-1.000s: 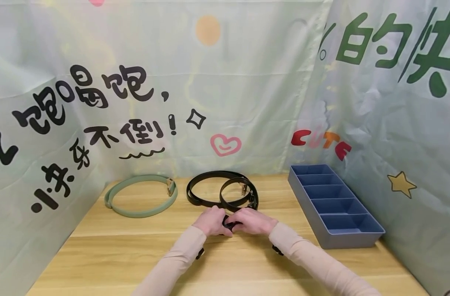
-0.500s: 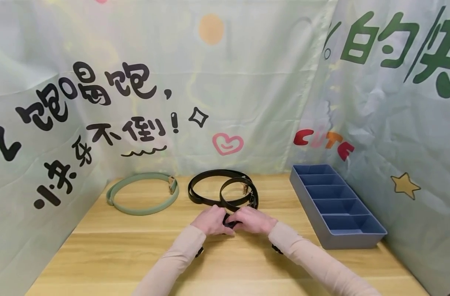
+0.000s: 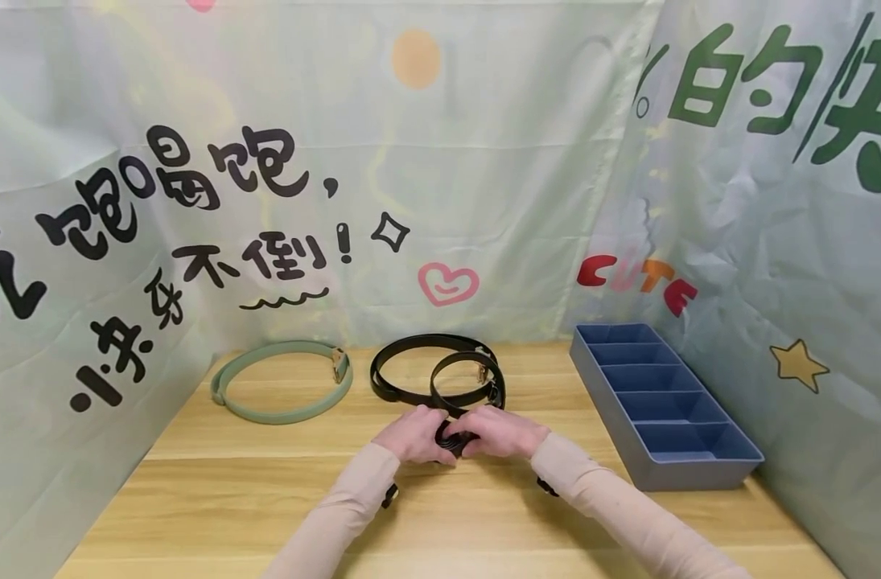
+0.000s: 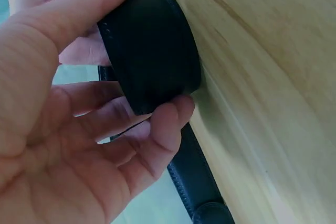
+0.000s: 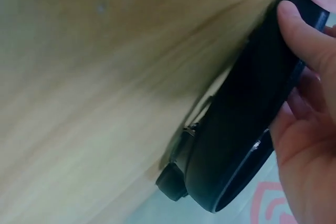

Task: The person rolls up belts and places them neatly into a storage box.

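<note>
A black leather belt [image 4: 152, 51] is partly wound into a coil low over the wooden table, between my two hands. My left hand [image 3: 414, 437] holds the coil's left side, thumb on one edge and curled fingers at the other. From the right, my right hand [image 3: 505, 434] grips the same belt, its thumb against the outer face in the right wrist view. Just behind the hands stands a smaller black loop [image 3: 438, 374] with a metal buckle. It overlaps a larger black belt loop [image 3: 393, 350]; whether the small loop joins the coil is hidden by the fingers.
A pale green belt [image 3: 266, 416] lies in a loop at the back left, its gold buckle on the right side. On the right stands a grey-blue divided box [image 3: 693, 474] with several compartments. Printed cloth walls [image 3: 512, 201] enclose the table's back and sides.
Both hands stay nearly in place around the coil; a little more of it shows between them now, as the fingers shift slightly. The head view has drifted slightly.
</note>
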The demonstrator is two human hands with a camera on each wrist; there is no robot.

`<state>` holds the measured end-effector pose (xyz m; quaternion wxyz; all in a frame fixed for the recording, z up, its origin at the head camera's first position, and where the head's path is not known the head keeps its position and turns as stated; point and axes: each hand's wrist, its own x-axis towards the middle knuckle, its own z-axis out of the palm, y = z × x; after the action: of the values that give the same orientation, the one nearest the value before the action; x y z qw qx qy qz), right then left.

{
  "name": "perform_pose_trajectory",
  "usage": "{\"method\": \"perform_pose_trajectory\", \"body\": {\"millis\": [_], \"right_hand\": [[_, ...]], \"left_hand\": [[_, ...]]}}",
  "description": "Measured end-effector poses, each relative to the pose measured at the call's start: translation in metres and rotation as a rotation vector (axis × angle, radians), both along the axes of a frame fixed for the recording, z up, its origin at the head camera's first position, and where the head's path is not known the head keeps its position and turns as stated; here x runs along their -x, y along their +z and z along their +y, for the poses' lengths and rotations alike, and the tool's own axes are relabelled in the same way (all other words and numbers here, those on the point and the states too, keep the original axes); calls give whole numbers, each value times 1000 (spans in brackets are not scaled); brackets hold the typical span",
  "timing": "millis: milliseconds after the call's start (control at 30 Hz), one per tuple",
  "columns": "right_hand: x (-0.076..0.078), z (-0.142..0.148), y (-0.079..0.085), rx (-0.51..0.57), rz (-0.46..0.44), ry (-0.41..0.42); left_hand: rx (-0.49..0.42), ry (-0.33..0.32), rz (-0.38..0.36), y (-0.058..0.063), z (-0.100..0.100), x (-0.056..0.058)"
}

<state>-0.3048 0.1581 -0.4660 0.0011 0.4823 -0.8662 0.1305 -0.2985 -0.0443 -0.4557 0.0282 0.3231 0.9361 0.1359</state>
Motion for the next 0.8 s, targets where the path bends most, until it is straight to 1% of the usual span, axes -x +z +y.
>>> {"method": "perform_pose_trajectory", "body": {"millis": [100,267,367,500,600,733,800], "right_hand": [[1,-2,-2,47,29,18],[-2,-4,-3,83,71,15],[-3,-5,-3,77,69,10],[-3,-3,-2,33,35,14],[-3,0,2,5,-1,7],[-2,2,6,10,-37,-5],[-1,2,6,22,-32,-5]], "left_hand": [[-3,6,-27,0,-1,-1],[-12,60,-15,-1,1,-5],[-14,82,8,-3,4,-7],[12,85,35,-5,6,-6],[20,63,28,-5,5,-4],[1,3,-28,-2,3,0],[-2,-14,-47,-1,2,2]]}}
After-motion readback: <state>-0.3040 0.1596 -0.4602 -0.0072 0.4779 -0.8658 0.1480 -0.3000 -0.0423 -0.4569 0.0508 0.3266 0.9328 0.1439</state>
